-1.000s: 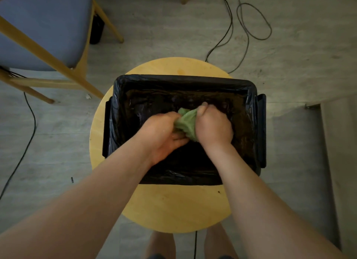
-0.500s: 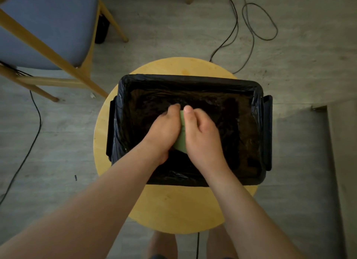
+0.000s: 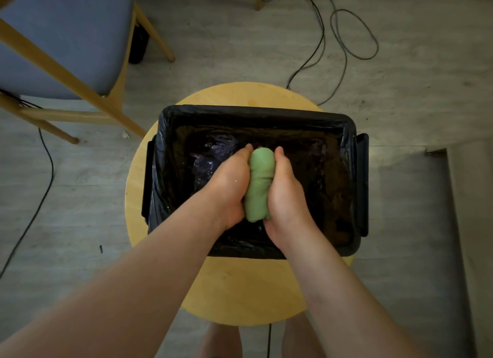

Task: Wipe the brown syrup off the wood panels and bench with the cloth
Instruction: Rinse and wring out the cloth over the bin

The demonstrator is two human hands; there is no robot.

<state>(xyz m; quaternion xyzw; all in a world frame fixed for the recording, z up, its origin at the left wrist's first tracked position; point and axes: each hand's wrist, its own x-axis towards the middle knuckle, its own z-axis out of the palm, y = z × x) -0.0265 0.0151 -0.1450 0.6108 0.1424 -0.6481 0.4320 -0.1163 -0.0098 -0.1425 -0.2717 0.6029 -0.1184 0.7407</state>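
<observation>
Head view. Item: green cloth (image 3: 260,184), rolled tight, held above the black-lined tub (image 3: 256,111) on a round wooden stool (image 3: 240,291). Left hand (image 3: 229,187) and right hand (image 3: 284,195) both wrap it, one each side. Advice: twist the ends oppositely, low over the tub, so drips land inside.

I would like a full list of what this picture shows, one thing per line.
cloth: one, green, rolled, between both hands over the bin
bin: one, black, bag-lined, on the stool
stool: one, light wood, round, under the bin
chair: one, blue-grey seat, wooden frame, top left
cables: at least two, black, on the floor
floor: one, grey planks, all around
legs: two, bare, bottom edge
left hand: one, gripping the cloth's left side
right hand: one, gripping the cloth's right side
</observation>
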